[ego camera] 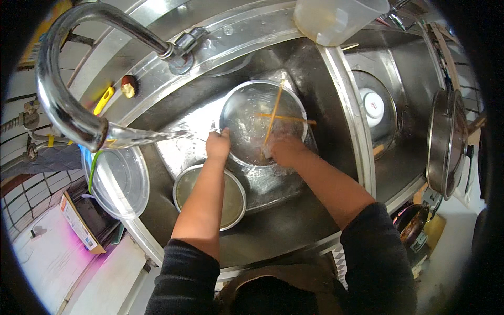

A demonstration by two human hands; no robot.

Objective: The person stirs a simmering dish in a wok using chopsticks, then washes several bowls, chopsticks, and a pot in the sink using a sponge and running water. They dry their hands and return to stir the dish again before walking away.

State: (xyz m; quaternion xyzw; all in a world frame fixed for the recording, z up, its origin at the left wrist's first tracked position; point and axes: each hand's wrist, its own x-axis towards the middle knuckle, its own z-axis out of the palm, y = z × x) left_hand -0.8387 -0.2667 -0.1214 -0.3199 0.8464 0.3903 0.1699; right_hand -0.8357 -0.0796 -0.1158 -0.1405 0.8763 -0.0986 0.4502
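A round metal pan (252, 106) with water in it stands in the steel sink, and my left hand (218, 145) grips its left edge. My right hand (285, 149) is at the pan's lower right, its fingers blurred by motion and wet; what they hold cannot be made out. Two thin wooden chopsticks (275, 106) lie crossed over the pan, the lower end of one close to my right fingers. Water streams from the curved chrome faucet (103, 134) to the left of the pan. Partly under my left forearm sits a smaller round metal bowl (188, 189) holding cloudy liquid.
A clear plastic lid (130, 177) rests on the left rim. Behind are a yellow-handled tool (104, 100) and a bitten or cut reddish-brown piece of food (128, 86). A translucent plastic pitcher (334, 19) stands at the divider; the right basin holds a white bowl (372, 106).
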